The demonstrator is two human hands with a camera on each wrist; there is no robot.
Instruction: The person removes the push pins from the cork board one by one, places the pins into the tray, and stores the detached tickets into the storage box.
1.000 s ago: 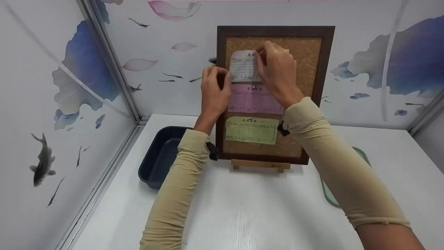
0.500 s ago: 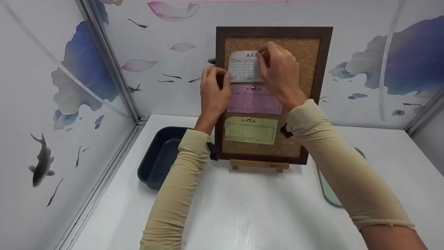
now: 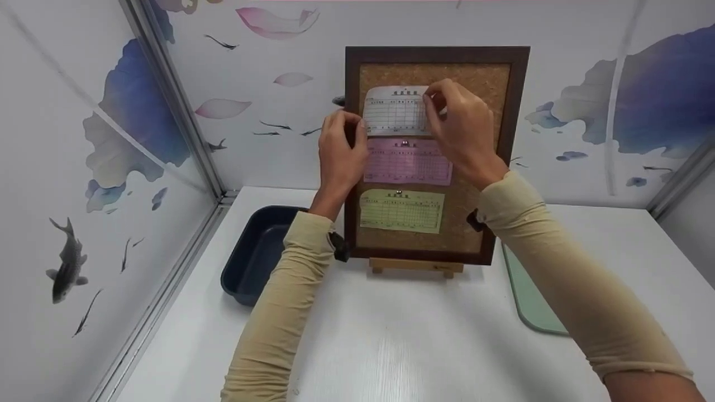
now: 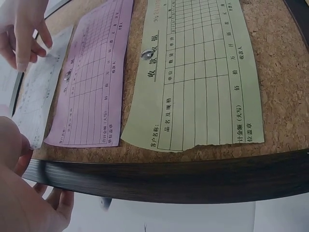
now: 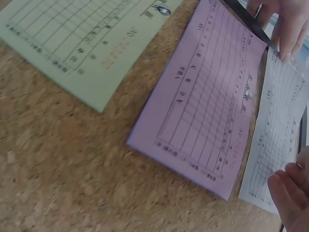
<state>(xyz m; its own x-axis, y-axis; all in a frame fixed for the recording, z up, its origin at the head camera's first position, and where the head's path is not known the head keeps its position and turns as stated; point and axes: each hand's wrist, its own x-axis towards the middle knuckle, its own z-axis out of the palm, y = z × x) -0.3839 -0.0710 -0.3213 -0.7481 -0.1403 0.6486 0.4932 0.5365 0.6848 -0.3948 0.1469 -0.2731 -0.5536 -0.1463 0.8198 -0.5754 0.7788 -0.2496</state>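
A white receipt slip (image 3: 394, 114) lies on the upper part of a dark-framed corkboard (image 3: 422, 244). My left hand (image 3: 343, 151) grips the board's left edge, thumb in front by the slip's lower left corner and other fingers behind the frame. Fingertips of my right hand (image 3: 463, 131) rest at the white slip's upper right, loosely bent, with a gap between them in the left wrist view. Lower down, a pink receipt slip (image 4: 96, 82) and a green receipt slip (image 4: 203, 101) each have a shiny round-headed pin near the top; the right wrist view shows their lower corners.
A small wooden easel (image 3: 416, 264) supports the board on a white table (image 3: 385, 335). Left of it stands a dark blue tray (image 3: 229, 279), partly behind the left sleeve. A pale green flat tray or mat (image 3: 533, 304) lies right, partly under the right sleeve. Printed wall panels enclose the table.
My right hand has slid right and slightly down from the white slip's top middle, so more of the slip shows. The left hand has kept its place at the board's edge.
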